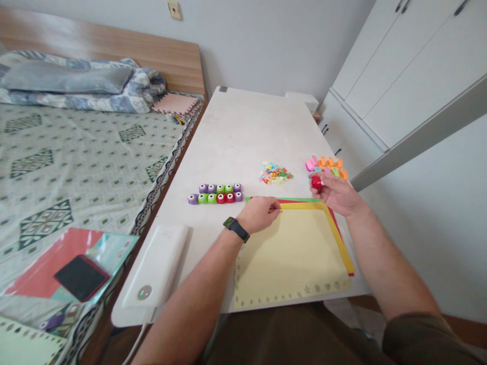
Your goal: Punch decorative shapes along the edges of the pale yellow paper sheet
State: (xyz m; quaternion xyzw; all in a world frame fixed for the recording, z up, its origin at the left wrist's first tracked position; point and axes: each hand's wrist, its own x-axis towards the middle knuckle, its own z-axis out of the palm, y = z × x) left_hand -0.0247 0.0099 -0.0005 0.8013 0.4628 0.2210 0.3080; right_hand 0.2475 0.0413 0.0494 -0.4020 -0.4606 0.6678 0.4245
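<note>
Gripping side: the right hand (337,194) had its fingers closed around a small red punch (316,182), rounded and glossy in hard plastic, over the right side of the smooth white table (247,132)!

Curled side: the left hand (261,213) was at the far edge of the cream sheet (292,253), fingers bent inward; whether they pinched anything, I could not tell. A black watch (236,229) circled that wrist.

Paper stack: on top, that cream sheet, flat and matte, its left and near edges lined with punched holes, snowflake-like ones among them; bands of a yellow sheet (304,206), a red sheet (335,222) and a green sheet (299,199) peeped out beneath.

Punch ranks: two neat rows of punches (220,197) stood left of the paper, purple, green and red, each with a rounded white top bearing a dark mark.

Confetti: what a scatter! A loose heap of tiny cutouts (276,173), thin and many-coloured, lay beyond the stack.

Bright cluster: chunky plastic pieces (331,163), pink, orange and green, sat just past the right hand.

White box: a sleek, round-cornered block (158,263) lay near the left edge, cable (139,339) trailing.
</note>
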